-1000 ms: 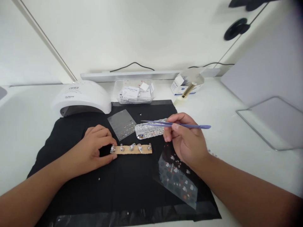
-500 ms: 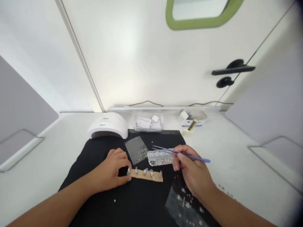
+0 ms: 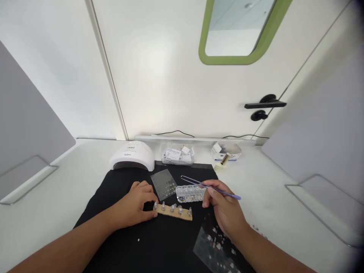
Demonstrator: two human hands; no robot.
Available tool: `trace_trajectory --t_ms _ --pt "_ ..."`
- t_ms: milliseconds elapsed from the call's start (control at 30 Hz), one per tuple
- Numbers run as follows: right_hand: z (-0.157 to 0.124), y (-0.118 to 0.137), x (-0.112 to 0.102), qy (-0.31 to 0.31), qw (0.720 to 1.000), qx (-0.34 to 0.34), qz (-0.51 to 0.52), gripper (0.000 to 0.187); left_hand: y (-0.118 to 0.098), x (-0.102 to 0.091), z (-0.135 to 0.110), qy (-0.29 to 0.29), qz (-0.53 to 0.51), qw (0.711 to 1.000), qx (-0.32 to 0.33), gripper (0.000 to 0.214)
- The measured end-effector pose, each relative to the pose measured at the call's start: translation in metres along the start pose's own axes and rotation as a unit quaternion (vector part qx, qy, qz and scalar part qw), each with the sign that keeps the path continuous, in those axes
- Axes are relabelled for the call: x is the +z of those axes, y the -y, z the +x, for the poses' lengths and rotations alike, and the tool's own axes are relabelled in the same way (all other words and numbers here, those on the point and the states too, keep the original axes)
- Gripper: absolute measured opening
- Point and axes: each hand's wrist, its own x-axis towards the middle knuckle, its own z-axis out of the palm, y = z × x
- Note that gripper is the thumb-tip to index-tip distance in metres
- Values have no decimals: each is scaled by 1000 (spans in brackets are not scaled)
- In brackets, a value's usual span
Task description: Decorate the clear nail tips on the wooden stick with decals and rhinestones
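Observation:
My left hand pinches the left end of a tan strip between thumb and fingers. Along the strip stand several small clear nail tips with shiny decorations. In my right hand are purple tweezers, held like a pen. Their slightly parted points face left, above the far edge of a clear compartment case filled with small gems. Whether anything sits at the tweezer points is too small to tell. A clear sheet with small round pieces lies left of the case.
A white nail lamp stands at the back left, beside a clear box of packets. Further right are an open carton and a gold tube. Another decorated sheet lies under my right forearm on the black cloth.
The camera view has tilted up a little. My right hand and the tweezers have shifted slightly left relative to the case. My left hand keeps hold of the strip.

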Motion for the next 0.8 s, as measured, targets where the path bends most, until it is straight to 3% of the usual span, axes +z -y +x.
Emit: trace_trajectory --t_ms 467,800 --pt "3 -5 1 -22 999 26 33 30 1 0 3 36 10 999 -7 12" --pt "0 -6 0 9 1000 24 13 28 6 3 2 20 22 999 18 13"
